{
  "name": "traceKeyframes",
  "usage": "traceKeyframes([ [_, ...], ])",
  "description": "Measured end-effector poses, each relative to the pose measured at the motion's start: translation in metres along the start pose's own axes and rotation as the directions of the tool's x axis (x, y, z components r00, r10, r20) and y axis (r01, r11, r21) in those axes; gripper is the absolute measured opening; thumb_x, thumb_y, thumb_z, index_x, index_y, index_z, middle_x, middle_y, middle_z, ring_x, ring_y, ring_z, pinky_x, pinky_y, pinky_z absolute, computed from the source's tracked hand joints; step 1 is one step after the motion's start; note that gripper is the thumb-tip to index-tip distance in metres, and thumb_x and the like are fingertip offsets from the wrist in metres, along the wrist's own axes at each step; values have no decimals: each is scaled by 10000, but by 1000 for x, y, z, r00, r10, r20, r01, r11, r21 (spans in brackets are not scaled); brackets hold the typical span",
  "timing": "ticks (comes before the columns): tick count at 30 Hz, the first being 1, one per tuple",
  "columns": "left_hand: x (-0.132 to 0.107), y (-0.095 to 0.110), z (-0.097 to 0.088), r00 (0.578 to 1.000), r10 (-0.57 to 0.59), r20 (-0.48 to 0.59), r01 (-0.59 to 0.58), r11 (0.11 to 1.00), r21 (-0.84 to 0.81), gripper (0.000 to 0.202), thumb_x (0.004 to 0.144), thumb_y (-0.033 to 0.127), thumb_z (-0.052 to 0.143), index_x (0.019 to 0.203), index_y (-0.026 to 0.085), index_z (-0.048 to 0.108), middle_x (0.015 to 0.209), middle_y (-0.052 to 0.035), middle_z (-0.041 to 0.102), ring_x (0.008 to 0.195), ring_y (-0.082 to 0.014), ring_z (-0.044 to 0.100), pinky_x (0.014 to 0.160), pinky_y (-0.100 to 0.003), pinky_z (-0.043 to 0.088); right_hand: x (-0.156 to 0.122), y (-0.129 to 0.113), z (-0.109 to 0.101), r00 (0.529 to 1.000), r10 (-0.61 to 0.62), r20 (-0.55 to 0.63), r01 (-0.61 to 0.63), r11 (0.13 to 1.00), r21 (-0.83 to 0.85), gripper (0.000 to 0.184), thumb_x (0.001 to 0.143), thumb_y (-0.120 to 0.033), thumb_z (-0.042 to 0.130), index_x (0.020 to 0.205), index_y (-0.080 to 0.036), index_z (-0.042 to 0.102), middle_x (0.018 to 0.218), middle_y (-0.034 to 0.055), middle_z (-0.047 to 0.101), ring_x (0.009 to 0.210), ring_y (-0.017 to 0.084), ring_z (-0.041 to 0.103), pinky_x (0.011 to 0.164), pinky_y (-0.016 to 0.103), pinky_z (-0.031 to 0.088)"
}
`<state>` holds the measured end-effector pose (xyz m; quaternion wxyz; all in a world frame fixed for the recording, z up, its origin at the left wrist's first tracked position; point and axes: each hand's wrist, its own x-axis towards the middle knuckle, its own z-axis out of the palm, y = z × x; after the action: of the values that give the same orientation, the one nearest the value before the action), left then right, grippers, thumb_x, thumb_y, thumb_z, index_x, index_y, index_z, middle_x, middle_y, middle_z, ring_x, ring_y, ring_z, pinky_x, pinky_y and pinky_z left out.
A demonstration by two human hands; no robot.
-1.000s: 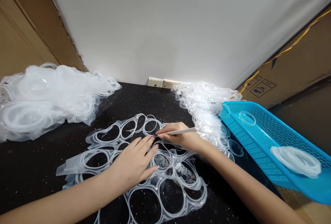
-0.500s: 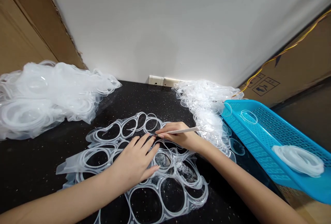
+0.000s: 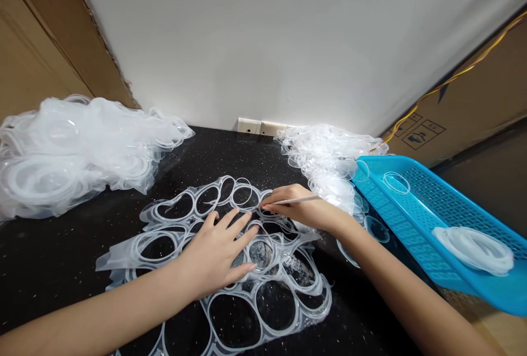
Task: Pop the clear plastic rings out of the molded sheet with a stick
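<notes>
A clear plastic sheet (image 3: 263, 312) full of round cut-out holes lies flat on the black speckled table (image 3: 53, 257). My left hand (image 3: 218, 254) rests on the sheet's middle, fingers spread and flat, pressing it down. My right hand (image 3: 302, 208) pinches a thin white pen-like tool (image 3: 298, 200), whose tip touches the sheet near a ring at its far edge, just beyond my left fingertips.
A big heap of clear plastic scrap (image 3: 69, 150) sits at the left. A pile of clear rings (image 3: 329, 164) lies at the back right beside a blue basket (image 3: 415, 219) holding a stack of rings (image 3: 473, 249). Cardboard boxes (image 3: 465, 109) flank both sides.
My right hand and the tool have shifted slightly right and away along the sheet. My left hand has stayed flat on the sheet, fingers a little more spread.
</notes>
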<state>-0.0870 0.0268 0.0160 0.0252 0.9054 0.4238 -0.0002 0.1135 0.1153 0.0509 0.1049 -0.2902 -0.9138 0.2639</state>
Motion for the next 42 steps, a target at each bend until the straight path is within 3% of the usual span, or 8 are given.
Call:
traceKeyframes([
  [4, 0, 0, 0, 1000, -17, -20, 16, 1000, -8, 552, 855, 558, 329, 1287, 231, 434, 1378, -109, 388, 1234, -337, 353, 903, -539, 331, -3, 6, -2, 999, -42, -1, 42, 999, 3, 224, 876, -245, 478, 978, -204, 673, 951, 54, 676, 850, 138, 604, 761, 265, 465],
  [11, 1, 0, -3, 1000, -10, 5, 11, 1000, -22, 525, 868, 535, 315, 1275, 230, 445, 1378, -114, 387, 1244, -336, 341, 894, -541, 337, -2, 6, 1, 995, -99, -13, 99, 995, 16, 254, 872, -262, 492, 1025, -142, 655, 874, 82, 666, 740, 125, 591, 666, 246, 465],
  [16, -1, 1, -2, 1000, -15, -11, 14, 999, -31, 520, 869, 525, 325, 1277, 224, 447, 1380, -121, 382, 1246, -343, 333, 896, -548, 333, -3, 1, 0, 996, -65, -61, 66, 998, 14, 230, 869, -262, 496, 994, -181, 671, 836, 63, 665, 730, 120, 588, 658, 239, 458],
  [22, -1, 1, 0, 999, -13, -37, 12, 999, -45, 515, 863, 525, 338, 1255, 222, 477, 1363, -129, 406, 1235, -346, 338, 897, -550, 333, -2, 1, 6, 994, -105, -27, 106, 994, 32, 263, 885, -274, 466, 1038, -167, 652, 878, 79, 659, 753, 135, 596, 664, 259, 460],
  [42, 1, 1, -5, 998, -25, 53, 31, 993, -112, 529, 871, 514, 317, 1283, 205, 438, 1391, -132, 362, 1280, -349, 262, 939, -575, 278, -2, 6, 11, 995, -67, -73, 75, 990, 120, 243, 871, -270, 495, 1007, -154, 659, 872, 66, 668, 777, 127, 607, 680, 244, 468],
])
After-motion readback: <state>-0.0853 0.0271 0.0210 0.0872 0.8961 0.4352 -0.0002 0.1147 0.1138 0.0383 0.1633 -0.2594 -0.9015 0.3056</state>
